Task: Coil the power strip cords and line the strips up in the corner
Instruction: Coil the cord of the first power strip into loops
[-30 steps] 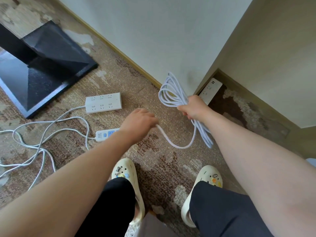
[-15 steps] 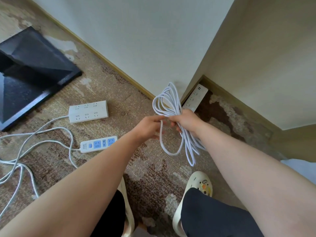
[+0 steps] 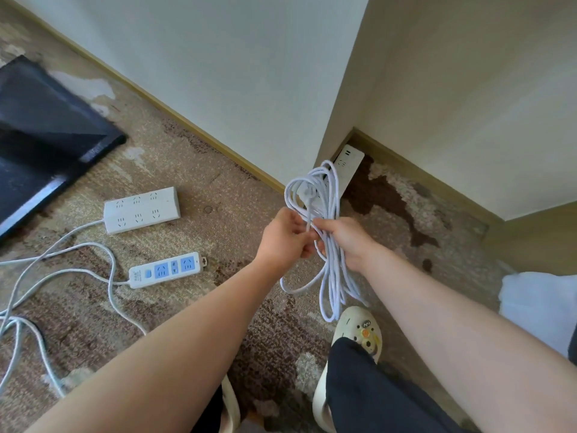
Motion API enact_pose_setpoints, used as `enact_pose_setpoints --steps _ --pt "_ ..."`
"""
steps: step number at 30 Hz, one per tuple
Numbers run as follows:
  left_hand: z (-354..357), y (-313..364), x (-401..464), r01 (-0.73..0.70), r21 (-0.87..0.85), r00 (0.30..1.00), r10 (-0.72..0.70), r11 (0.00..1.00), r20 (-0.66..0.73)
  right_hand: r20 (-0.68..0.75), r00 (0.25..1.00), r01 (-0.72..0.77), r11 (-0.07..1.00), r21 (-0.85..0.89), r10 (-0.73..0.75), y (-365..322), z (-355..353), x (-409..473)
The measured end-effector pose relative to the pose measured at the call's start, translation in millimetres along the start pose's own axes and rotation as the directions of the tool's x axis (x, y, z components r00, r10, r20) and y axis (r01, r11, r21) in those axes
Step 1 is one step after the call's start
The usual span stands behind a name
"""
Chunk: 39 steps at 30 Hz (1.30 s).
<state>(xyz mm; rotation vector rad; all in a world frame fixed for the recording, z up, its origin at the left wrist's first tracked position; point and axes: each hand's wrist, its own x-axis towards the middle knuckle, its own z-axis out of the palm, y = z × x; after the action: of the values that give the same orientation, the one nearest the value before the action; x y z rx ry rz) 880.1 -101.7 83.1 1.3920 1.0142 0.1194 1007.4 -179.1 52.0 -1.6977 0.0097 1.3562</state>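
We stand on worn, patchy brown carpet [image 3: 193,170] where white walls [image 3: 218,67] with tan baseboards [image 3: 187,123] form a corner at one o'clock. A black furniture base [image 3: 40,132] sits at ten o'clock.

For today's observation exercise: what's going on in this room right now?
A person is coiling a white cord: the right hand grips the bundled loops and the left hand pinches a strand beside it. One power strip already lies in the corner along the wall. Two more strips, a wide white one and a blue-socketed one, lie on the carpet, cords uncoiled.
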Motion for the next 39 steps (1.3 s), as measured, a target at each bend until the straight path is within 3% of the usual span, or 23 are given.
enact_pose_setpoints --steps 2,4,9,12,14,18,22,26,30,33,39 --pt "12 -2 7 0.047 -0.013 0.999 -0.047 0.999 -0.002 0.011 1.0 -0.004 0.986 0.168 0.002 6 -8 -1" --pt "27 -6 15 0.048 0.04 0.999 -0.048 0.998 -0.005 -0.021 1.0 0.021 0.974 0.225 -0.016 10 -18 1" --pt "58 -20 33 -0.065 0.252 0.992 0.035 0.966 0.121 -0.176 0.984 0.054 0.98 0.193 -0.019 23 -44 12" --pt "58 -38 44 -0.092 0.341 0.991 0.05 0.936 0.128 -0.394 0.916 0.11 0.991 0.075 -0.072 30 -64 27" --pt "53 -52 56 -0.105 0.421 0.992 0.063 0.901 0.114 -0.484 0.872 0.136 0.987 0.089 -0.077 36 -82 42" --pt "55 -66 91 -0.155 0.548 0.978 0.05 0.822 0.201 -0.542 0.839 0.139 0.98 0.143 -0.04 49 -109 75" --pt "80 -71 122 -0.203 0.552 0.922 -0.032 0.809 0.386 -0.565 0.823 0.117 0.99 0.084 -0.049 51 -119 113" --pt "121 -82 138 -0.354 0.673 0.849 -0.077 0.65 0.522 -0.552 0.834 0.087 0.982 0.168 0.021 37 -117 152" --pt "141 -98 161 -0.358 0.829 0.927 0.06 0.43 0.37 -0.529 0.848 0.089 0.969 0.229 0.047 20 -114 192" --pt "134 -101 186 -0.34 0.924 0.919 0.27 0.176 0.287 -0.563 0.826 0.126 0.977 0.171 -0.009 0 -116 218" --pt "104 -120 208 -0.359 0.904 0.933 0.122 0.232 0.339 -0.545 0.82 0.016 0.958 -0.287 -0.177 -1 -124 240"
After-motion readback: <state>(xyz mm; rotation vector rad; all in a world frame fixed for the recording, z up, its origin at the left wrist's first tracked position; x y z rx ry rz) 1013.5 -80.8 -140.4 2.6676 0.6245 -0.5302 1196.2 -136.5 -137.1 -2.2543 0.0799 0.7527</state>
